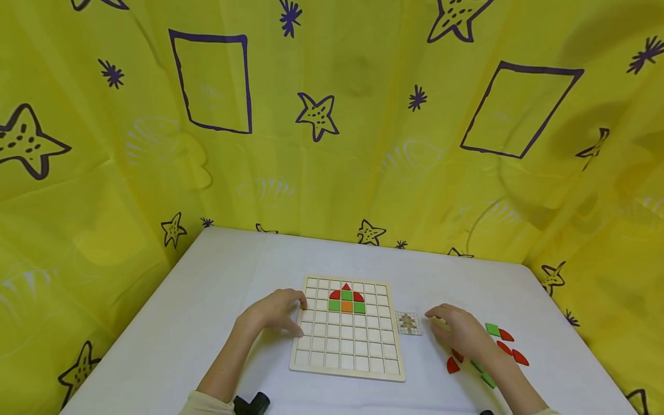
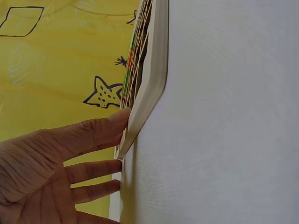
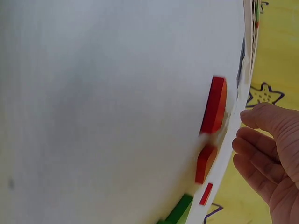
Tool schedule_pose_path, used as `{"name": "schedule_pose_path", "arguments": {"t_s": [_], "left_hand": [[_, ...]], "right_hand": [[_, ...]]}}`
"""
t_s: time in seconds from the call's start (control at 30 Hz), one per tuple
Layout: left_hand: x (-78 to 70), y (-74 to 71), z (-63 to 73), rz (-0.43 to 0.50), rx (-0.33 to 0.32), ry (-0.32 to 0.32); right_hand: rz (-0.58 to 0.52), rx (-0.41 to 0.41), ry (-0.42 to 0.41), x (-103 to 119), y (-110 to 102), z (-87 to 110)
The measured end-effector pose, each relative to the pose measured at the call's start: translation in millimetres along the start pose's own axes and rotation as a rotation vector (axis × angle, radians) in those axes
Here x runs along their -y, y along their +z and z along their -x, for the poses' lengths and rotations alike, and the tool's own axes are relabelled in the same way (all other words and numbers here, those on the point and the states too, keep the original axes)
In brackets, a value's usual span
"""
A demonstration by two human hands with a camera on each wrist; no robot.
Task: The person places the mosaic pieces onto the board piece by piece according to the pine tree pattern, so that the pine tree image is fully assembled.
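My left hand (image 1: 272,309), its thumb and fingers apart, touches the left edge of the wooden board (image 1: 340,347), where coloured tiles (image 1: 347,307) lie in the far rows, while my right hand (image 1: 463,331), its thumb and fingertips slightly apart and holding nothing, is above the table (image 1: 249,259) between the picture card (image 1: 408,323) and the loose pieces (image 1: 520,357) at the right. I judge that the card's pattern is partly copied, so the next move calls for picking one matching piece for the row just nearer. I can read no brand, label or writing.

Right hand (image 3: 271,158), red pieces (image 3: 214,105), green piece (image 3: 179,209), yellow cloth (image 3: 280,56)
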State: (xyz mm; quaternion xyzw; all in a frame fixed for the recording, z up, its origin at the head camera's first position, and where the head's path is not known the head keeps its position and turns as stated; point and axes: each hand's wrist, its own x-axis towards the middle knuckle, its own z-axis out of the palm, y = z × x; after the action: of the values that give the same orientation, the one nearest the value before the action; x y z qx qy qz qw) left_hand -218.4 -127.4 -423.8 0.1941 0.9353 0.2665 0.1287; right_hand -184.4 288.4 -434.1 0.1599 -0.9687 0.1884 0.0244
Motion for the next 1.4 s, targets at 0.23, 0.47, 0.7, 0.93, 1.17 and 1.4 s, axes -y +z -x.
{"name": "schedule_pose_path", "arguments": {"t_s": [0.23,0.47,0.7,0.93,1.17,1.4], "left_hand": [[1.9,0.4,-0.8,0.001,0.003,0.0],[1.8,0.3,0.0,0.006,-0.003,0.006],[3.4,1.0,-1.9,-0.003,-0.003,0.014],[3.7,0.9,-2.8,-0.002,0.002,0.015],[2.3,-0.7,-1.9,0.004,0.003,0.013],[1.7,-1.4,0.4,0.022,-0.008,0.022]], "right_hand": [[0.0,-0.034,0.036,-20,-7,3.5],[0.016,-0.004,0.139,-35,-11,3.3],[0.046,-0.017,0.132,-47,-13,2.1],[0.014,-0.01,0.144,-56,-14,0.5],[-0.02,0.005,0.145,-60,-15,-2.8],[-0.018,0.022,0.139,-59,-17,-3.3]]}}
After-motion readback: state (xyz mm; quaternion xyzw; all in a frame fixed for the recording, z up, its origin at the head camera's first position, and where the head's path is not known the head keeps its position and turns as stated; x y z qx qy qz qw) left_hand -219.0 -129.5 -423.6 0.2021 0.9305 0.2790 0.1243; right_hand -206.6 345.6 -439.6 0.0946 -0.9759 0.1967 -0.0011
